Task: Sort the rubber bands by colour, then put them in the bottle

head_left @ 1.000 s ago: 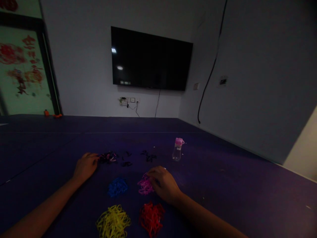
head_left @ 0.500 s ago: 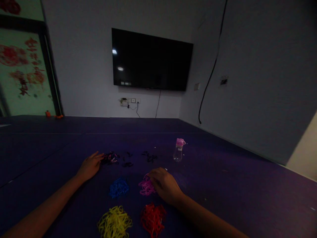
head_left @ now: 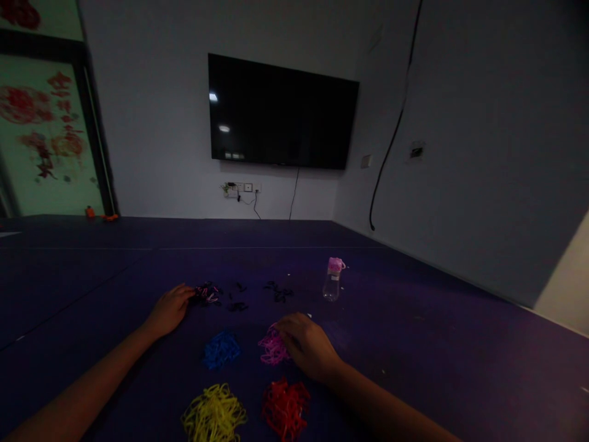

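Note:
My left hand (head_left: 170,308) reaches to a small mixed heap of black and pink rubber bands (head_left: 208,293), fingers stretched out and tips touching its left edge. At the pink rubber bands (head_left: 272,347), my right hand (head_left: 307,344) is bent down with its fingers curled together over the pile's right side. Whatever may be between those fingertips is hidden. Left of the pink pile lies a heap of blue rubber bands (head_left: 221,350). Closer to me are a yellow heap of rubber bands (head_left: 215,414) and a red one (head_left: 286,406).
Loose black bands (head_left: 278,291) lie scattered beyond the piles. A clear bottle with a pink lid (head_left: 332,282) stands upright to the right. The dark purple surface (head_left: 437,344) runs back to a wall with a television (head_left: 280,113). A black cable (head_left: 389,150) hangs at right.
Both hands stay in nearly the same places, and the piles look unchanged. The whole view has shifted very slightly.

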`<action>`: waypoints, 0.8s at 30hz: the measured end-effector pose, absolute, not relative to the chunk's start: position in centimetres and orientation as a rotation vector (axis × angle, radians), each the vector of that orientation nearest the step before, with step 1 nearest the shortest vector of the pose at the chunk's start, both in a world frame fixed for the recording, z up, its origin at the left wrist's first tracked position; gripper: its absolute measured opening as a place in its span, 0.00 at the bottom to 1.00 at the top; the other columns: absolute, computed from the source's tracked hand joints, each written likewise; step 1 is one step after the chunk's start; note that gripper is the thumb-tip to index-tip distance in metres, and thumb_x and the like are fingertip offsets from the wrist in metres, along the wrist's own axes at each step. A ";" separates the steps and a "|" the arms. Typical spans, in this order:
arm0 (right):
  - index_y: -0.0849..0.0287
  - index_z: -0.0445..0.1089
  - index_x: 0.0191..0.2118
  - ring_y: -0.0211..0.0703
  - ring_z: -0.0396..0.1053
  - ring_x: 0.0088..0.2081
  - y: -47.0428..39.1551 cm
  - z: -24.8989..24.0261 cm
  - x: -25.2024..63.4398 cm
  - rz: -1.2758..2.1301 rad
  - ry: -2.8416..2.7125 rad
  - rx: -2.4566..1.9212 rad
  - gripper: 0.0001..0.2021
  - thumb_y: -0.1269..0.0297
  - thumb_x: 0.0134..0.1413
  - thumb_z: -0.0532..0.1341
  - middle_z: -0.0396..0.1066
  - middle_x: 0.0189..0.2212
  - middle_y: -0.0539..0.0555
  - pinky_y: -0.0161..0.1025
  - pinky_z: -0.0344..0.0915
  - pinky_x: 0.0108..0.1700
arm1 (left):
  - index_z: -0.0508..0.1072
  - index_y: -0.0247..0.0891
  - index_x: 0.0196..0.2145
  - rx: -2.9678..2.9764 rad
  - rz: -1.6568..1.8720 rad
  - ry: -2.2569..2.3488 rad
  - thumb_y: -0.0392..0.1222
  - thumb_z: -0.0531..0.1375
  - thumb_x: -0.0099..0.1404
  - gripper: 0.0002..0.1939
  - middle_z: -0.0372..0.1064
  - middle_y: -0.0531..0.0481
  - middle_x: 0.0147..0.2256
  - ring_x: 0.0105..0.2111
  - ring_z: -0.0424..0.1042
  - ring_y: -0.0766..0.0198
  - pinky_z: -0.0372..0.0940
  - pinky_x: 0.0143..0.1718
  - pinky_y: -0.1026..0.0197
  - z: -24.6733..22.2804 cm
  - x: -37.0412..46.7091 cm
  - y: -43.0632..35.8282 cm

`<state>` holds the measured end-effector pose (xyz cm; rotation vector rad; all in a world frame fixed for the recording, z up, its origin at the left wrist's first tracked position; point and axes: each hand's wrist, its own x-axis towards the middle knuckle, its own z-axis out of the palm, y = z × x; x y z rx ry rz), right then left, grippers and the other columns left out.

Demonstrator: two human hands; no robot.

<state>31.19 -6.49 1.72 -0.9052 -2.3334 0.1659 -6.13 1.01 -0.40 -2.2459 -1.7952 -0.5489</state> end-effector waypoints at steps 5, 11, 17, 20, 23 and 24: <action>0.58 0.71 0.42 0.42 0.67 0.43 -6.3 1.4 31.2 0.148 -2.328 -0.886 0.13 0.70 0.59 0.50 0.72 0.41 0.55 0.39 0.64 0.44 | 0.68 0.38 0.50 -2.223 -0.543 -1.940 0.35 0.44 0.59 0.23 0.65 0.46 0.54 0.58 0.57 0.53 0.59 0.53 0.48 -0.6 -6.0 1.0; 0.57 0.70 0.42 0.41 0.67 0.43 -6.0 1.0 31.3 0.132 -2.338 -0.877 0.13 0.70 0.59 0.50 0.72 0.41 0.55 0.38 0.64 0.45 | 0.67 0.44 0.51 -2.255 -0.493 -1.936 0.33 0.44 0.60 0.24 0.65 0.50 0.54 0.58 0.56 0.55 0.58 0.53 0.47 -0.3 -5.7 0.8; 0.57 0.70 0.42 0.41 0.67 0.44 -6.1 1.1 31.3 0.158 -2.352 -0.855 0.13 0.71 0.59 0.50 0.72 0.41 0.54 0.38 0.64 0.45 | 0.69 0.43 0.50 -2.309 -0.474 -1.827 0.30 0.45 0.57 0.26 0.66 0.51 0.53 0.57 0.59 0.57 0.57 0.55 0.49 -0.2 -5.8 0.8; 0.57 0.70 0.43 0.41 0.67 0.44 -6.1 1.1 31.2 0.166 -2.348 -0.860 0.13 0.71 0.58 0.50 0.72 0.41 0.54 0.38 0.64 0.45 | 0.71 0.40 0.48 -2.310 -0.511 -1.751 0.28 0.45 0.55 0.27 0.68 0.49 0.51 0.55 0.62 0.57 0.58 0.55 0.50 -0.4 -6.1 1.1; 0.57 0.70 0.43 0.41 0.68 0.43 -6.2 1.2 31.2 0.167 -2.349 -0.865 0.13 0.71 0.59 0.50 0.72 0.41 0.55 0.38 0.64 0.45 | 0.72 0.38 0.46 -2.303 -0.624 -1.686 0.27 0.46 0.53 0.26 0.70 0.47 0.49 0.51 0.65 0.59 0.60 0.54 0.53 -0.4 -6.1 1.2; 0.57 0.70 0.43 0.41 0.68 0.43 -6.2 1.2 31.2 0.168 -2.351 -0.866 0.13 0.71 0.59 0.50 0.72 0.41 0.55 0.38 0.64 0.45 | 0.73 0.38 0.45 -2.301 -0.677 -1.666 0.27 0.46 0.52 0.27 0.70 0.47 0.48 0.50 0.66 0.59 0.61 0.53 0.53 -0.3 -6.0 1.1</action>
